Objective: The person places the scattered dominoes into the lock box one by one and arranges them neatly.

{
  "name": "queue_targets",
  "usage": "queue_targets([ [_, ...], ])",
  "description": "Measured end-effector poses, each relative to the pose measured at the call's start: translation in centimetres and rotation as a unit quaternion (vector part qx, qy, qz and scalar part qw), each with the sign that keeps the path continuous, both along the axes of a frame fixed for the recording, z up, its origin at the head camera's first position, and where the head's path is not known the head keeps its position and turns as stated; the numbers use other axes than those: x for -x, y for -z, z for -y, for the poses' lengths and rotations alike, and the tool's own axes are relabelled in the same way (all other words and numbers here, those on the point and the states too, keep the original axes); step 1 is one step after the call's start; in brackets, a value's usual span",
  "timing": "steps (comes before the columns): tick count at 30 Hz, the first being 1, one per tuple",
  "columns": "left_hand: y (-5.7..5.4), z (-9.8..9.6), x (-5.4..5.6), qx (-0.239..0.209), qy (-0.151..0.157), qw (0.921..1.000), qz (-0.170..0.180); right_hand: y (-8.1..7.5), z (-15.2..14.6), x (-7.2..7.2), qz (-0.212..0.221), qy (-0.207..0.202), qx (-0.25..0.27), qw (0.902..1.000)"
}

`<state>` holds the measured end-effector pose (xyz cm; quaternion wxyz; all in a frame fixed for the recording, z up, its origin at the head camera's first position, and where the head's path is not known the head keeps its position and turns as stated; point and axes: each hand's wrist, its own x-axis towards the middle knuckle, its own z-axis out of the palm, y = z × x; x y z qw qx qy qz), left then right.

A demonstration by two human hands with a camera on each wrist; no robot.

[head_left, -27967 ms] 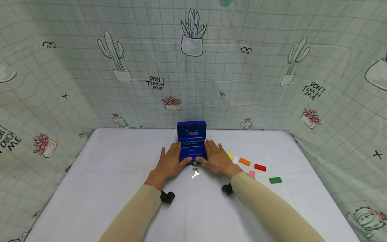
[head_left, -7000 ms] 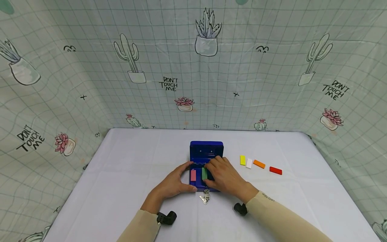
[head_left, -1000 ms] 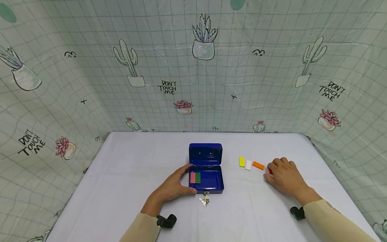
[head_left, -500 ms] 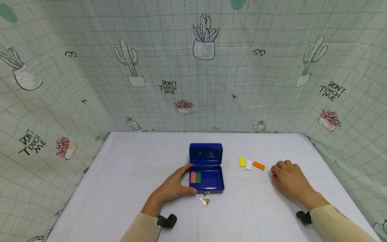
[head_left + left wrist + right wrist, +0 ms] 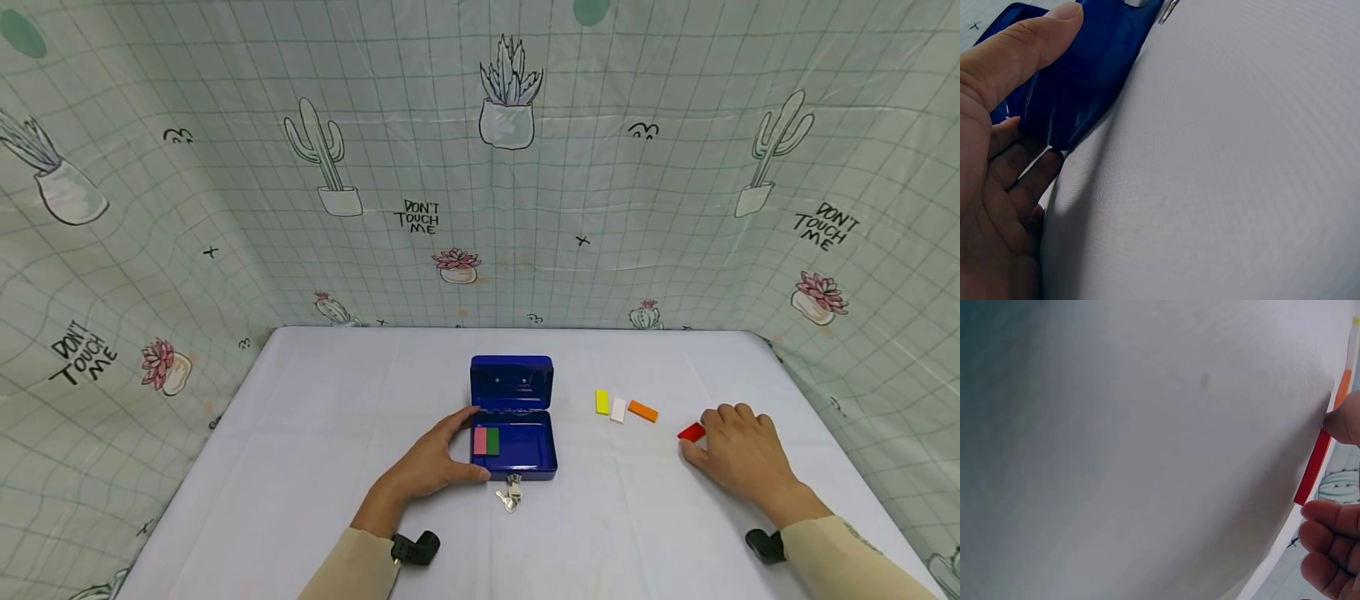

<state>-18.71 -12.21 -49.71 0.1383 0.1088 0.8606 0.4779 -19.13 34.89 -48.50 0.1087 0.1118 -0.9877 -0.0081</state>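
A small blue cash box point(image 5: 528, 454) stands with its lid point(image 5: 512, 383) raised, a key in its front lock. Inside, at the left, a pink block point(image 5: 480, 441) and a green block point(image 5: 492, 441) lie side by side. My left hand point(image 5: 427, 458) holds the box's left side, thumb at the front corner and fingers toward the back; the left wrist view shows the thumb point(image 5: 1035, 40) on the blue box point(image 5: 1091, 69). Over on the right, my right hand point(image 5: 738, 450) pinches a flat red block point(image 5: 692, 432) between thumb and fingers. In the right wrist view the red block point(image 5: 1313, 467) spans thumb to fingertip.
Between box and right hand lie a yellow block point(image 5: 602, 402), a white block point(image 5: 618, 410) and an orange block point(image 5: 642, 411) on the white tabletop point(image 5: 337, 392). Keys point(image 5: 510, 498) hang at the box front. A patterned cloth point(image 5: 585, 183) closes off the back and sides.
The green and pink blocks, once on the table, are inside the box. In the last second my right hand has slid right and turned the red block. The left hand stays at the box.
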Motion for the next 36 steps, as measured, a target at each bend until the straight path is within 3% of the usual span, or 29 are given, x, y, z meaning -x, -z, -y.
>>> queue_targets([
  [17, 0.06, 0.02, 0.01, -0.001, -0.003, 1.0000, 0.002, -0.05, -0.27, 0.14, 0.014, -0.004, -0.015, 0.9998],
  [26, -0.03, -0.07, -0.06, 0.005, -0.006, 1.0000, 0.003, -0.13, 0.16, 0.10, 0.020, -0.021, 0.004, 0.9996],
  [36, 0.02, 0.01, 0.11, 0.009, -0.004, 0.9999, 0.004, -0.40, -0.17, 0.08, 0.040, -0.013, 0.011, 0.9990],
])
